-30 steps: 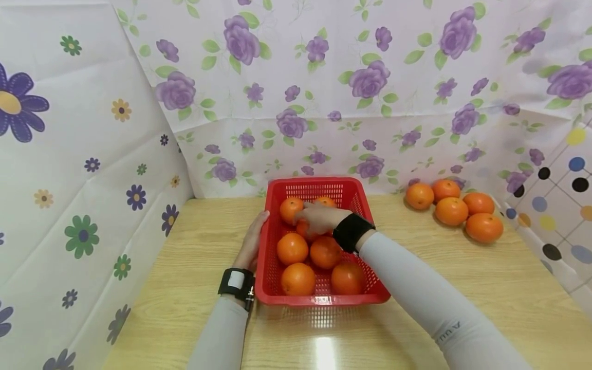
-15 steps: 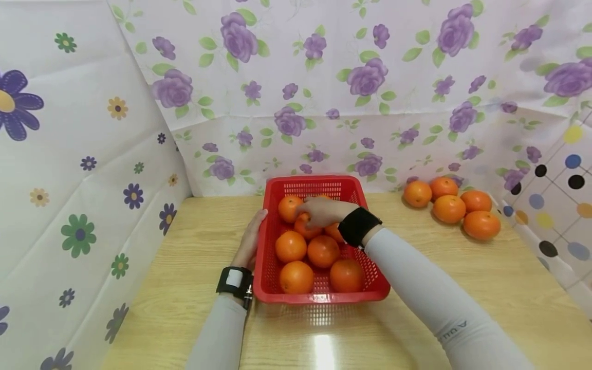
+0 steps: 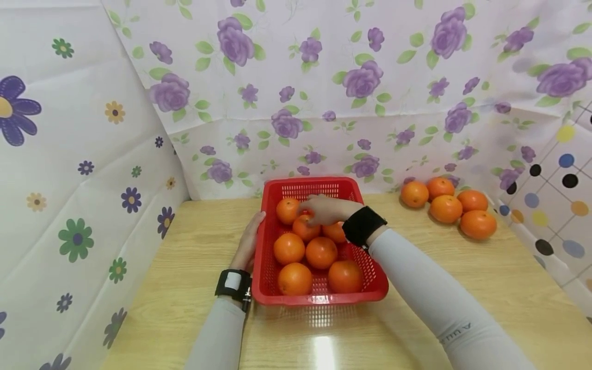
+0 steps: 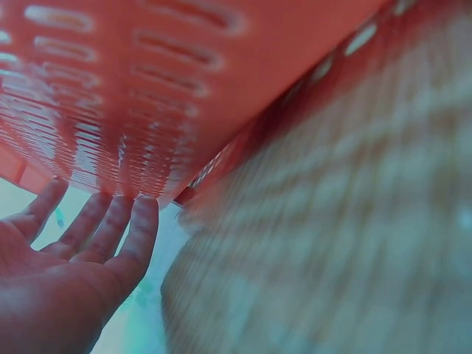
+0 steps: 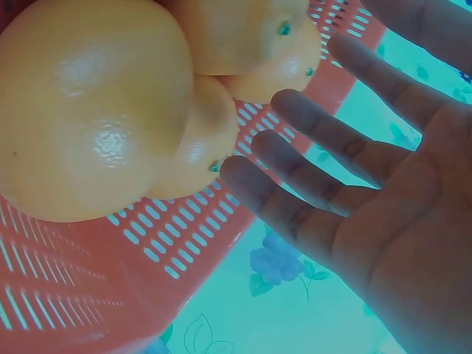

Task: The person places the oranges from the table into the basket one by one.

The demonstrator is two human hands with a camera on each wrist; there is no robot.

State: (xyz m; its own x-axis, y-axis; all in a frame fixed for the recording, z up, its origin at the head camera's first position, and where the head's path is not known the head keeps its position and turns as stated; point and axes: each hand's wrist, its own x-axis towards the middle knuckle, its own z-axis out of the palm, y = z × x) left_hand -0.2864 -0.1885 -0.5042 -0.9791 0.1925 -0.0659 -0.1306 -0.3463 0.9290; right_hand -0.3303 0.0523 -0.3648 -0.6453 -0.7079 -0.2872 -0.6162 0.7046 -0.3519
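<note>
A red plastic basket (image 3: pixel 321 298) with slotted walls holds several oranges (image 3: pixel 321 252). My right hand (image 3: pixel 331 209) is over the far part of the basket, above an orange (image 3: pixel 304 228) that it partly covers. In the right wrist view, the fingers (image 5: pixel 295 110) are extended and spread, with a gap between them and the large near orange (image 5: pixel 88 110). My left hand (image 3: pixel 247 244) lies along the basket's left outer side. Its fingertips (image 4: pixel 147 203) touch or nearly touch the slotted wall in the left wrist view, fingers almost straight.
A group of several oranges (image 3: pixel 446 208) sits on the wooden table (image 3: pixel 430 272) at the far right. Flowered sheets (image 3: pixel 287 92) rise behind and to the left, and a dotted sheet (image 3: pixel 555 205) hangs at the right.
My right hand has lifted a little and drawn back to the right, uncovering more of the oranges below it. The left hand keeps its place at the basket; the head view shifts slightly.
</note>
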